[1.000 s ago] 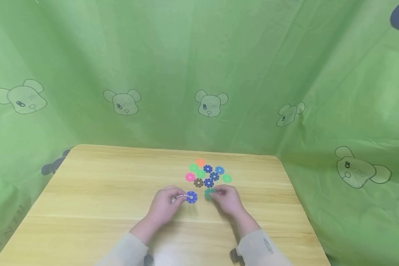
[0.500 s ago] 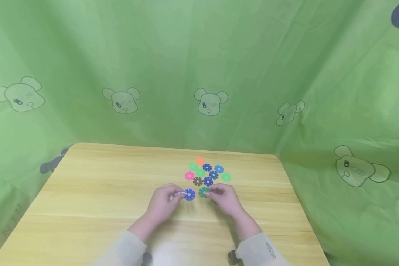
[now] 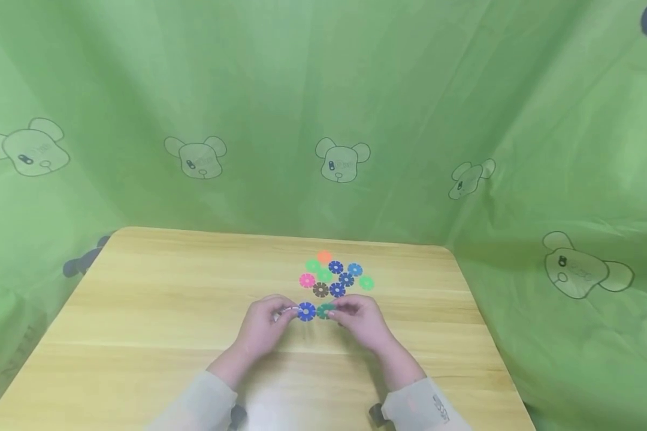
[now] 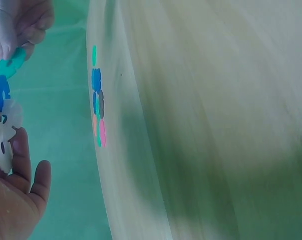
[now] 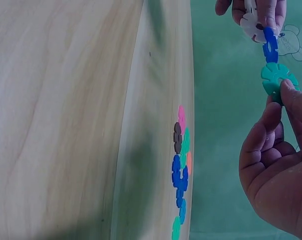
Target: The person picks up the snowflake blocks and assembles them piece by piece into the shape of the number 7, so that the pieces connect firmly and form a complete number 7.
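In the head view my left hand (image 3: pixel 263 326) grips a short chain of slotted plastic discs above the table. Two white discs (image 4: pixel 12 114) sit between its fingers, linked to each other, and a blue disc (image 3: pixel 307 318) stands out from their end toward the right. My right hand (image 3: pixel 365 322) pinches a green disc (image 5: pixel 269 73) between thumb and index finger. The green disc's edge meets the free edge of the blue one, set at an angle to it in the right wrist view. Fingers partly cover the white discs.
Loose slotted discs lie flat beyond my hands: a pink disc (image 3: pixel 302 281), a brown disc (image 3: pixel 316 291), an orange disc (image 3: pixel 324 256), plus several blue and light green ones. The wooden table (image 3: pixel 167 305) ends at a green curtain (image 3: pixel 269 72) with bear-head prints.
My right hand has brought the green disc leftward until it meets the blue disc. The left hand has stayed nearly in place with its chain. The loose discs lie as before.
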A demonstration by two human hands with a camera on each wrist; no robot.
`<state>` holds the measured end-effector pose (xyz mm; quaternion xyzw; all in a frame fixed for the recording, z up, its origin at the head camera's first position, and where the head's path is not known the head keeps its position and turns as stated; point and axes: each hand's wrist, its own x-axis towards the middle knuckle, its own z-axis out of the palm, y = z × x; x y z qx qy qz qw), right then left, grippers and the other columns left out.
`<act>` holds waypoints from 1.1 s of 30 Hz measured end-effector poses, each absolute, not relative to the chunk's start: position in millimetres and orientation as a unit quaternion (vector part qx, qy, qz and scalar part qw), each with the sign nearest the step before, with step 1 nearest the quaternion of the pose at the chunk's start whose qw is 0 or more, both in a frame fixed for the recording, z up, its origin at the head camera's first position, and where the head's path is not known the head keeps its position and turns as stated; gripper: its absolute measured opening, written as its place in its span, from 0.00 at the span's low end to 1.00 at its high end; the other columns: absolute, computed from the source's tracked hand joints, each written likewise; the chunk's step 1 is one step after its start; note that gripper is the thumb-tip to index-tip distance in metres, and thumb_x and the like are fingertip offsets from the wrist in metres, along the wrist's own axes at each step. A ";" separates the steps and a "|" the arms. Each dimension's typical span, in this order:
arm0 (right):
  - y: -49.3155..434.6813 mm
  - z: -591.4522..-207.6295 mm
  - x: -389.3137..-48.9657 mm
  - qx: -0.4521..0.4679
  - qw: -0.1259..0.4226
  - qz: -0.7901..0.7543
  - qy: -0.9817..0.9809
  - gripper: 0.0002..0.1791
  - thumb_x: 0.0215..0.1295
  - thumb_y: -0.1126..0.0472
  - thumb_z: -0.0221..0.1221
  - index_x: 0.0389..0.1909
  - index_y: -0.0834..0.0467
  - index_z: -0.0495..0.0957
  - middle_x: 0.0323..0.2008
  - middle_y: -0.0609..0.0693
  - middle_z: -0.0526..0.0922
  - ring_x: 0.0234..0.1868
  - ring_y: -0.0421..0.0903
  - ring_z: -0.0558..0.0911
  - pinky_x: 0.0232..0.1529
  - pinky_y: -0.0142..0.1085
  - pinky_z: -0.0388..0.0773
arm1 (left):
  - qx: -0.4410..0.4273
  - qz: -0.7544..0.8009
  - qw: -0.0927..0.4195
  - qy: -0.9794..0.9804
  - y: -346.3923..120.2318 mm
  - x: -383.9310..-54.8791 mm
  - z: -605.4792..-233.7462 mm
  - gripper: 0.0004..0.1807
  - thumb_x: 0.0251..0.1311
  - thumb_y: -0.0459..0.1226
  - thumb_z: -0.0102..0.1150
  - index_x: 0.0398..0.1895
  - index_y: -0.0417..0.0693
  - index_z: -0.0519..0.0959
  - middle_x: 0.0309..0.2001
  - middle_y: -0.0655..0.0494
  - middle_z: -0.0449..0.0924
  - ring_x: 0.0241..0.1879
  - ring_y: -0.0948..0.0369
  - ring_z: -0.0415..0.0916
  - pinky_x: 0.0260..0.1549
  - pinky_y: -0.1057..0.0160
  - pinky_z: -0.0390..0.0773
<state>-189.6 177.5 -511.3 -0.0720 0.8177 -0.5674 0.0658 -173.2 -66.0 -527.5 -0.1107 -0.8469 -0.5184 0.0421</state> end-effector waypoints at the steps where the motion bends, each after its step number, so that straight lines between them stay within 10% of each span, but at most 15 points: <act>1: 176.9 -510.8 -189.2 -0.073 0.065 -0.567 0.818 0.08 0.65 0.70 0.70 0.44 0.65 0.86 0.41 0.57 0.89 0.40 0.51 0.87 0.40 0.34 0.87 | -0.111 -0.520 0.042 -0.846 -66.1 -173.1 -527.8 0.04 0.71 0.38 0.67 0.43 0.50 0.88 0.43 0.58 0.89 0.48 0.55 0.85 0.55 0.47 0.84; 33: 167.0 -502.7 -182.6 -0.077 0.063 -0.548 0.831 0.04 0.64 0.71 0.70 0.38 0.61 0.88 0.37 0.53 0.91 0.39 0.47 0.90 0.44 0.36 0.88 | -0.144 -0.510 0.025 -0.848 -71.3 -172.6 -517.1 0.06 0.72 0.39 0.66 0.39 0.49 0.90 0.38 0.58 0.91 0.40 0.60 0.87 0.47 0.53 0.88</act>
